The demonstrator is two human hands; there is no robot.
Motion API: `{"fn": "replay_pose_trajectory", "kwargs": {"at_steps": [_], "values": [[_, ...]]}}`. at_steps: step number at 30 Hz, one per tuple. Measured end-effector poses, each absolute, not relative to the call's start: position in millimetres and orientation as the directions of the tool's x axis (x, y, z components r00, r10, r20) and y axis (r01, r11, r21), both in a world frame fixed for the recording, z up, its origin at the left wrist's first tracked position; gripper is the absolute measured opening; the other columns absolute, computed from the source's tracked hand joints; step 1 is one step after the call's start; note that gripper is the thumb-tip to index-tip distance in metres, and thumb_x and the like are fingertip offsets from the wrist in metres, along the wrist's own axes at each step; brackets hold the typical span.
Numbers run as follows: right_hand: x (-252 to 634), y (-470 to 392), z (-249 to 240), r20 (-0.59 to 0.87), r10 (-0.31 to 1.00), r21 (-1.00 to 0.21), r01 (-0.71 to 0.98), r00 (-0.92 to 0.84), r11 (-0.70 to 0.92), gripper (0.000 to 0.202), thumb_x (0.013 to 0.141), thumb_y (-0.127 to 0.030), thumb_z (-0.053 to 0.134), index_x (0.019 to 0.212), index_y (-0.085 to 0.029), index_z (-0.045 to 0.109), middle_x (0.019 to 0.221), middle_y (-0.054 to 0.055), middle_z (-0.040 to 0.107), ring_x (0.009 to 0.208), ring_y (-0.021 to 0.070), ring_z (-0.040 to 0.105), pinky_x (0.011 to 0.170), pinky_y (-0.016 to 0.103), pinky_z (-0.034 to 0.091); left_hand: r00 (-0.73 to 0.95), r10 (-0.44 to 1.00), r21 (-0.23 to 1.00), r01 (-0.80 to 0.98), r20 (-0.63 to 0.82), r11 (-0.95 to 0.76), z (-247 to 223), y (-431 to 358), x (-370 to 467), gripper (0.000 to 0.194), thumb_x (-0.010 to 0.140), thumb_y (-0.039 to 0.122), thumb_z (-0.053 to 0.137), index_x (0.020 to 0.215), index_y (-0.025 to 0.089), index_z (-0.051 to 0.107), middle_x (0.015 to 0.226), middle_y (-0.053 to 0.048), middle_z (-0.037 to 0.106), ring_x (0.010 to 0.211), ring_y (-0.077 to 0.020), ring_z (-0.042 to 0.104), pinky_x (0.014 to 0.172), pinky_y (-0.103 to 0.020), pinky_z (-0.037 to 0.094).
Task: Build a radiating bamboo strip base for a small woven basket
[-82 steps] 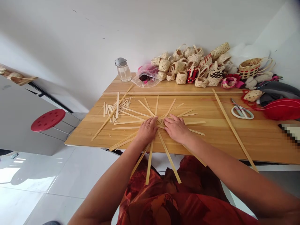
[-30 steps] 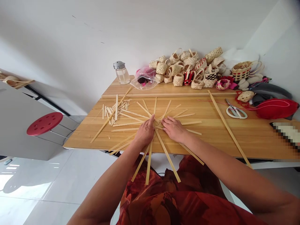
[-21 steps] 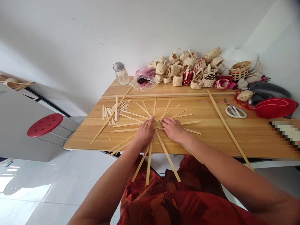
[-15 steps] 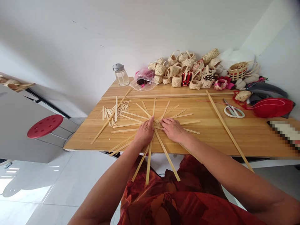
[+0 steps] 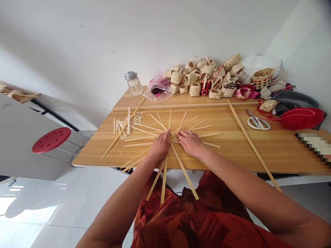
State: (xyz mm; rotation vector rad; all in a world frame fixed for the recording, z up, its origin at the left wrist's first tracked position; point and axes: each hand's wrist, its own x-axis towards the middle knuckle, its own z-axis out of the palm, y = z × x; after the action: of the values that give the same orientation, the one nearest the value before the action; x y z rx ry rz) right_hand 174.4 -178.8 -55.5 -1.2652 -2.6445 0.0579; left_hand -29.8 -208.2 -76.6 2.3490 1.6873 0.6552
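Worktop [image 5: 235,137] against a white wall [image 5: 103,20]: one star of pale strips [image 5: 184,171], two hands

Item 1, star of pale strips. Lying flat in front of you, its nearest ends overhanging the front edge toward your lap. Long axis: no single one; its strips are fanning out from one crossing, the most exposed near one running toward you and slanting to your right.

Item 2, your left hand [image 5: 160,144]. Resting on the star just left of the crossing, its fingers lying close together and pointing away and inward.

Item 3, your right hand [image 5: 190,142]. Touching the star just right of the crossing, its fingers bending slightly and pointing leftward. You are bracketing the crossing with both hands, neither clearly nearer; their undersides are hiding from view, so whether either is pinching a strip is not showing.

Item 4, surroundings. Scraps [image 5: 134,120] are lying beyond the star's left side. A long loose strip [image 5: 252,143] is slanting past your right hand, well apart, with scissors [image 5: 258,124] sitting farther right. Small woven baskets [image 5: 194,90] are crowding the back, near a bottle [image 5: 134,86].
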Motion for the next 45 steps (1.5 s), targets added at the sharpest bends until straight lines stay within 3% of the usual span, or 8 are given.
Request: {"fn": "replay_pose_trajectory", "kwargs": {"at_steps": [12,35,45], "values": [[179,-180,-63,0.143,0.816,-0.194,0.792,-0.56,0.578,0.046,0.104,-0.032,0.036,0.147,-0.023,0.051,0.158,0.008,0.043,0.141,0.0304,0.04,0.109,0.052,0.038,0.275,0.926,0.321,0.88,0.257,-0.351,-70,-212,-27,0.051,0.099,0.018,0.043,0.15,0.017,0.041,0.15,-0.011,0.053,0.14,-0.0249,0.046,0.117,-0.044,0.039],[181,-185,-67,0.222,0.82,-0.244,0.784,-0.527,0.57,0.045,0.103,-0.033,0.039,0.145,-0.024,0.053,0.155,0.007,0.049,0.141,0.028,0.042,0.109,0.049,0.037,0.263,0.933,0.38,0.859,0.247,-0.342,-67,-211,-28,0.051,0.098,0.017,0.042,0.149,0.018,0.042,0.148,-0.012,0.055,0.14,-0.0236,0.048,0.117,-0.044,0.04],[183,-183,-69,0.237,0.813,-0.264,0.77,-0.532,0.58,0.046,0.103,-0.033,0.04,0.146,-0.024,0.052,0.154,0.008,0.05,0.142,0.0285,0.041,0.11,0.049,0.035,0.274,0.948,0.414,0.853,0.163,-0.318,-55,-202,-32,0.05,0.097,0.016,0.042,0.147,0.015,0.045,0.143,-0.014,0.06,0.132,-0.0237,0.057,0.112,-0.042,0.046]]}}
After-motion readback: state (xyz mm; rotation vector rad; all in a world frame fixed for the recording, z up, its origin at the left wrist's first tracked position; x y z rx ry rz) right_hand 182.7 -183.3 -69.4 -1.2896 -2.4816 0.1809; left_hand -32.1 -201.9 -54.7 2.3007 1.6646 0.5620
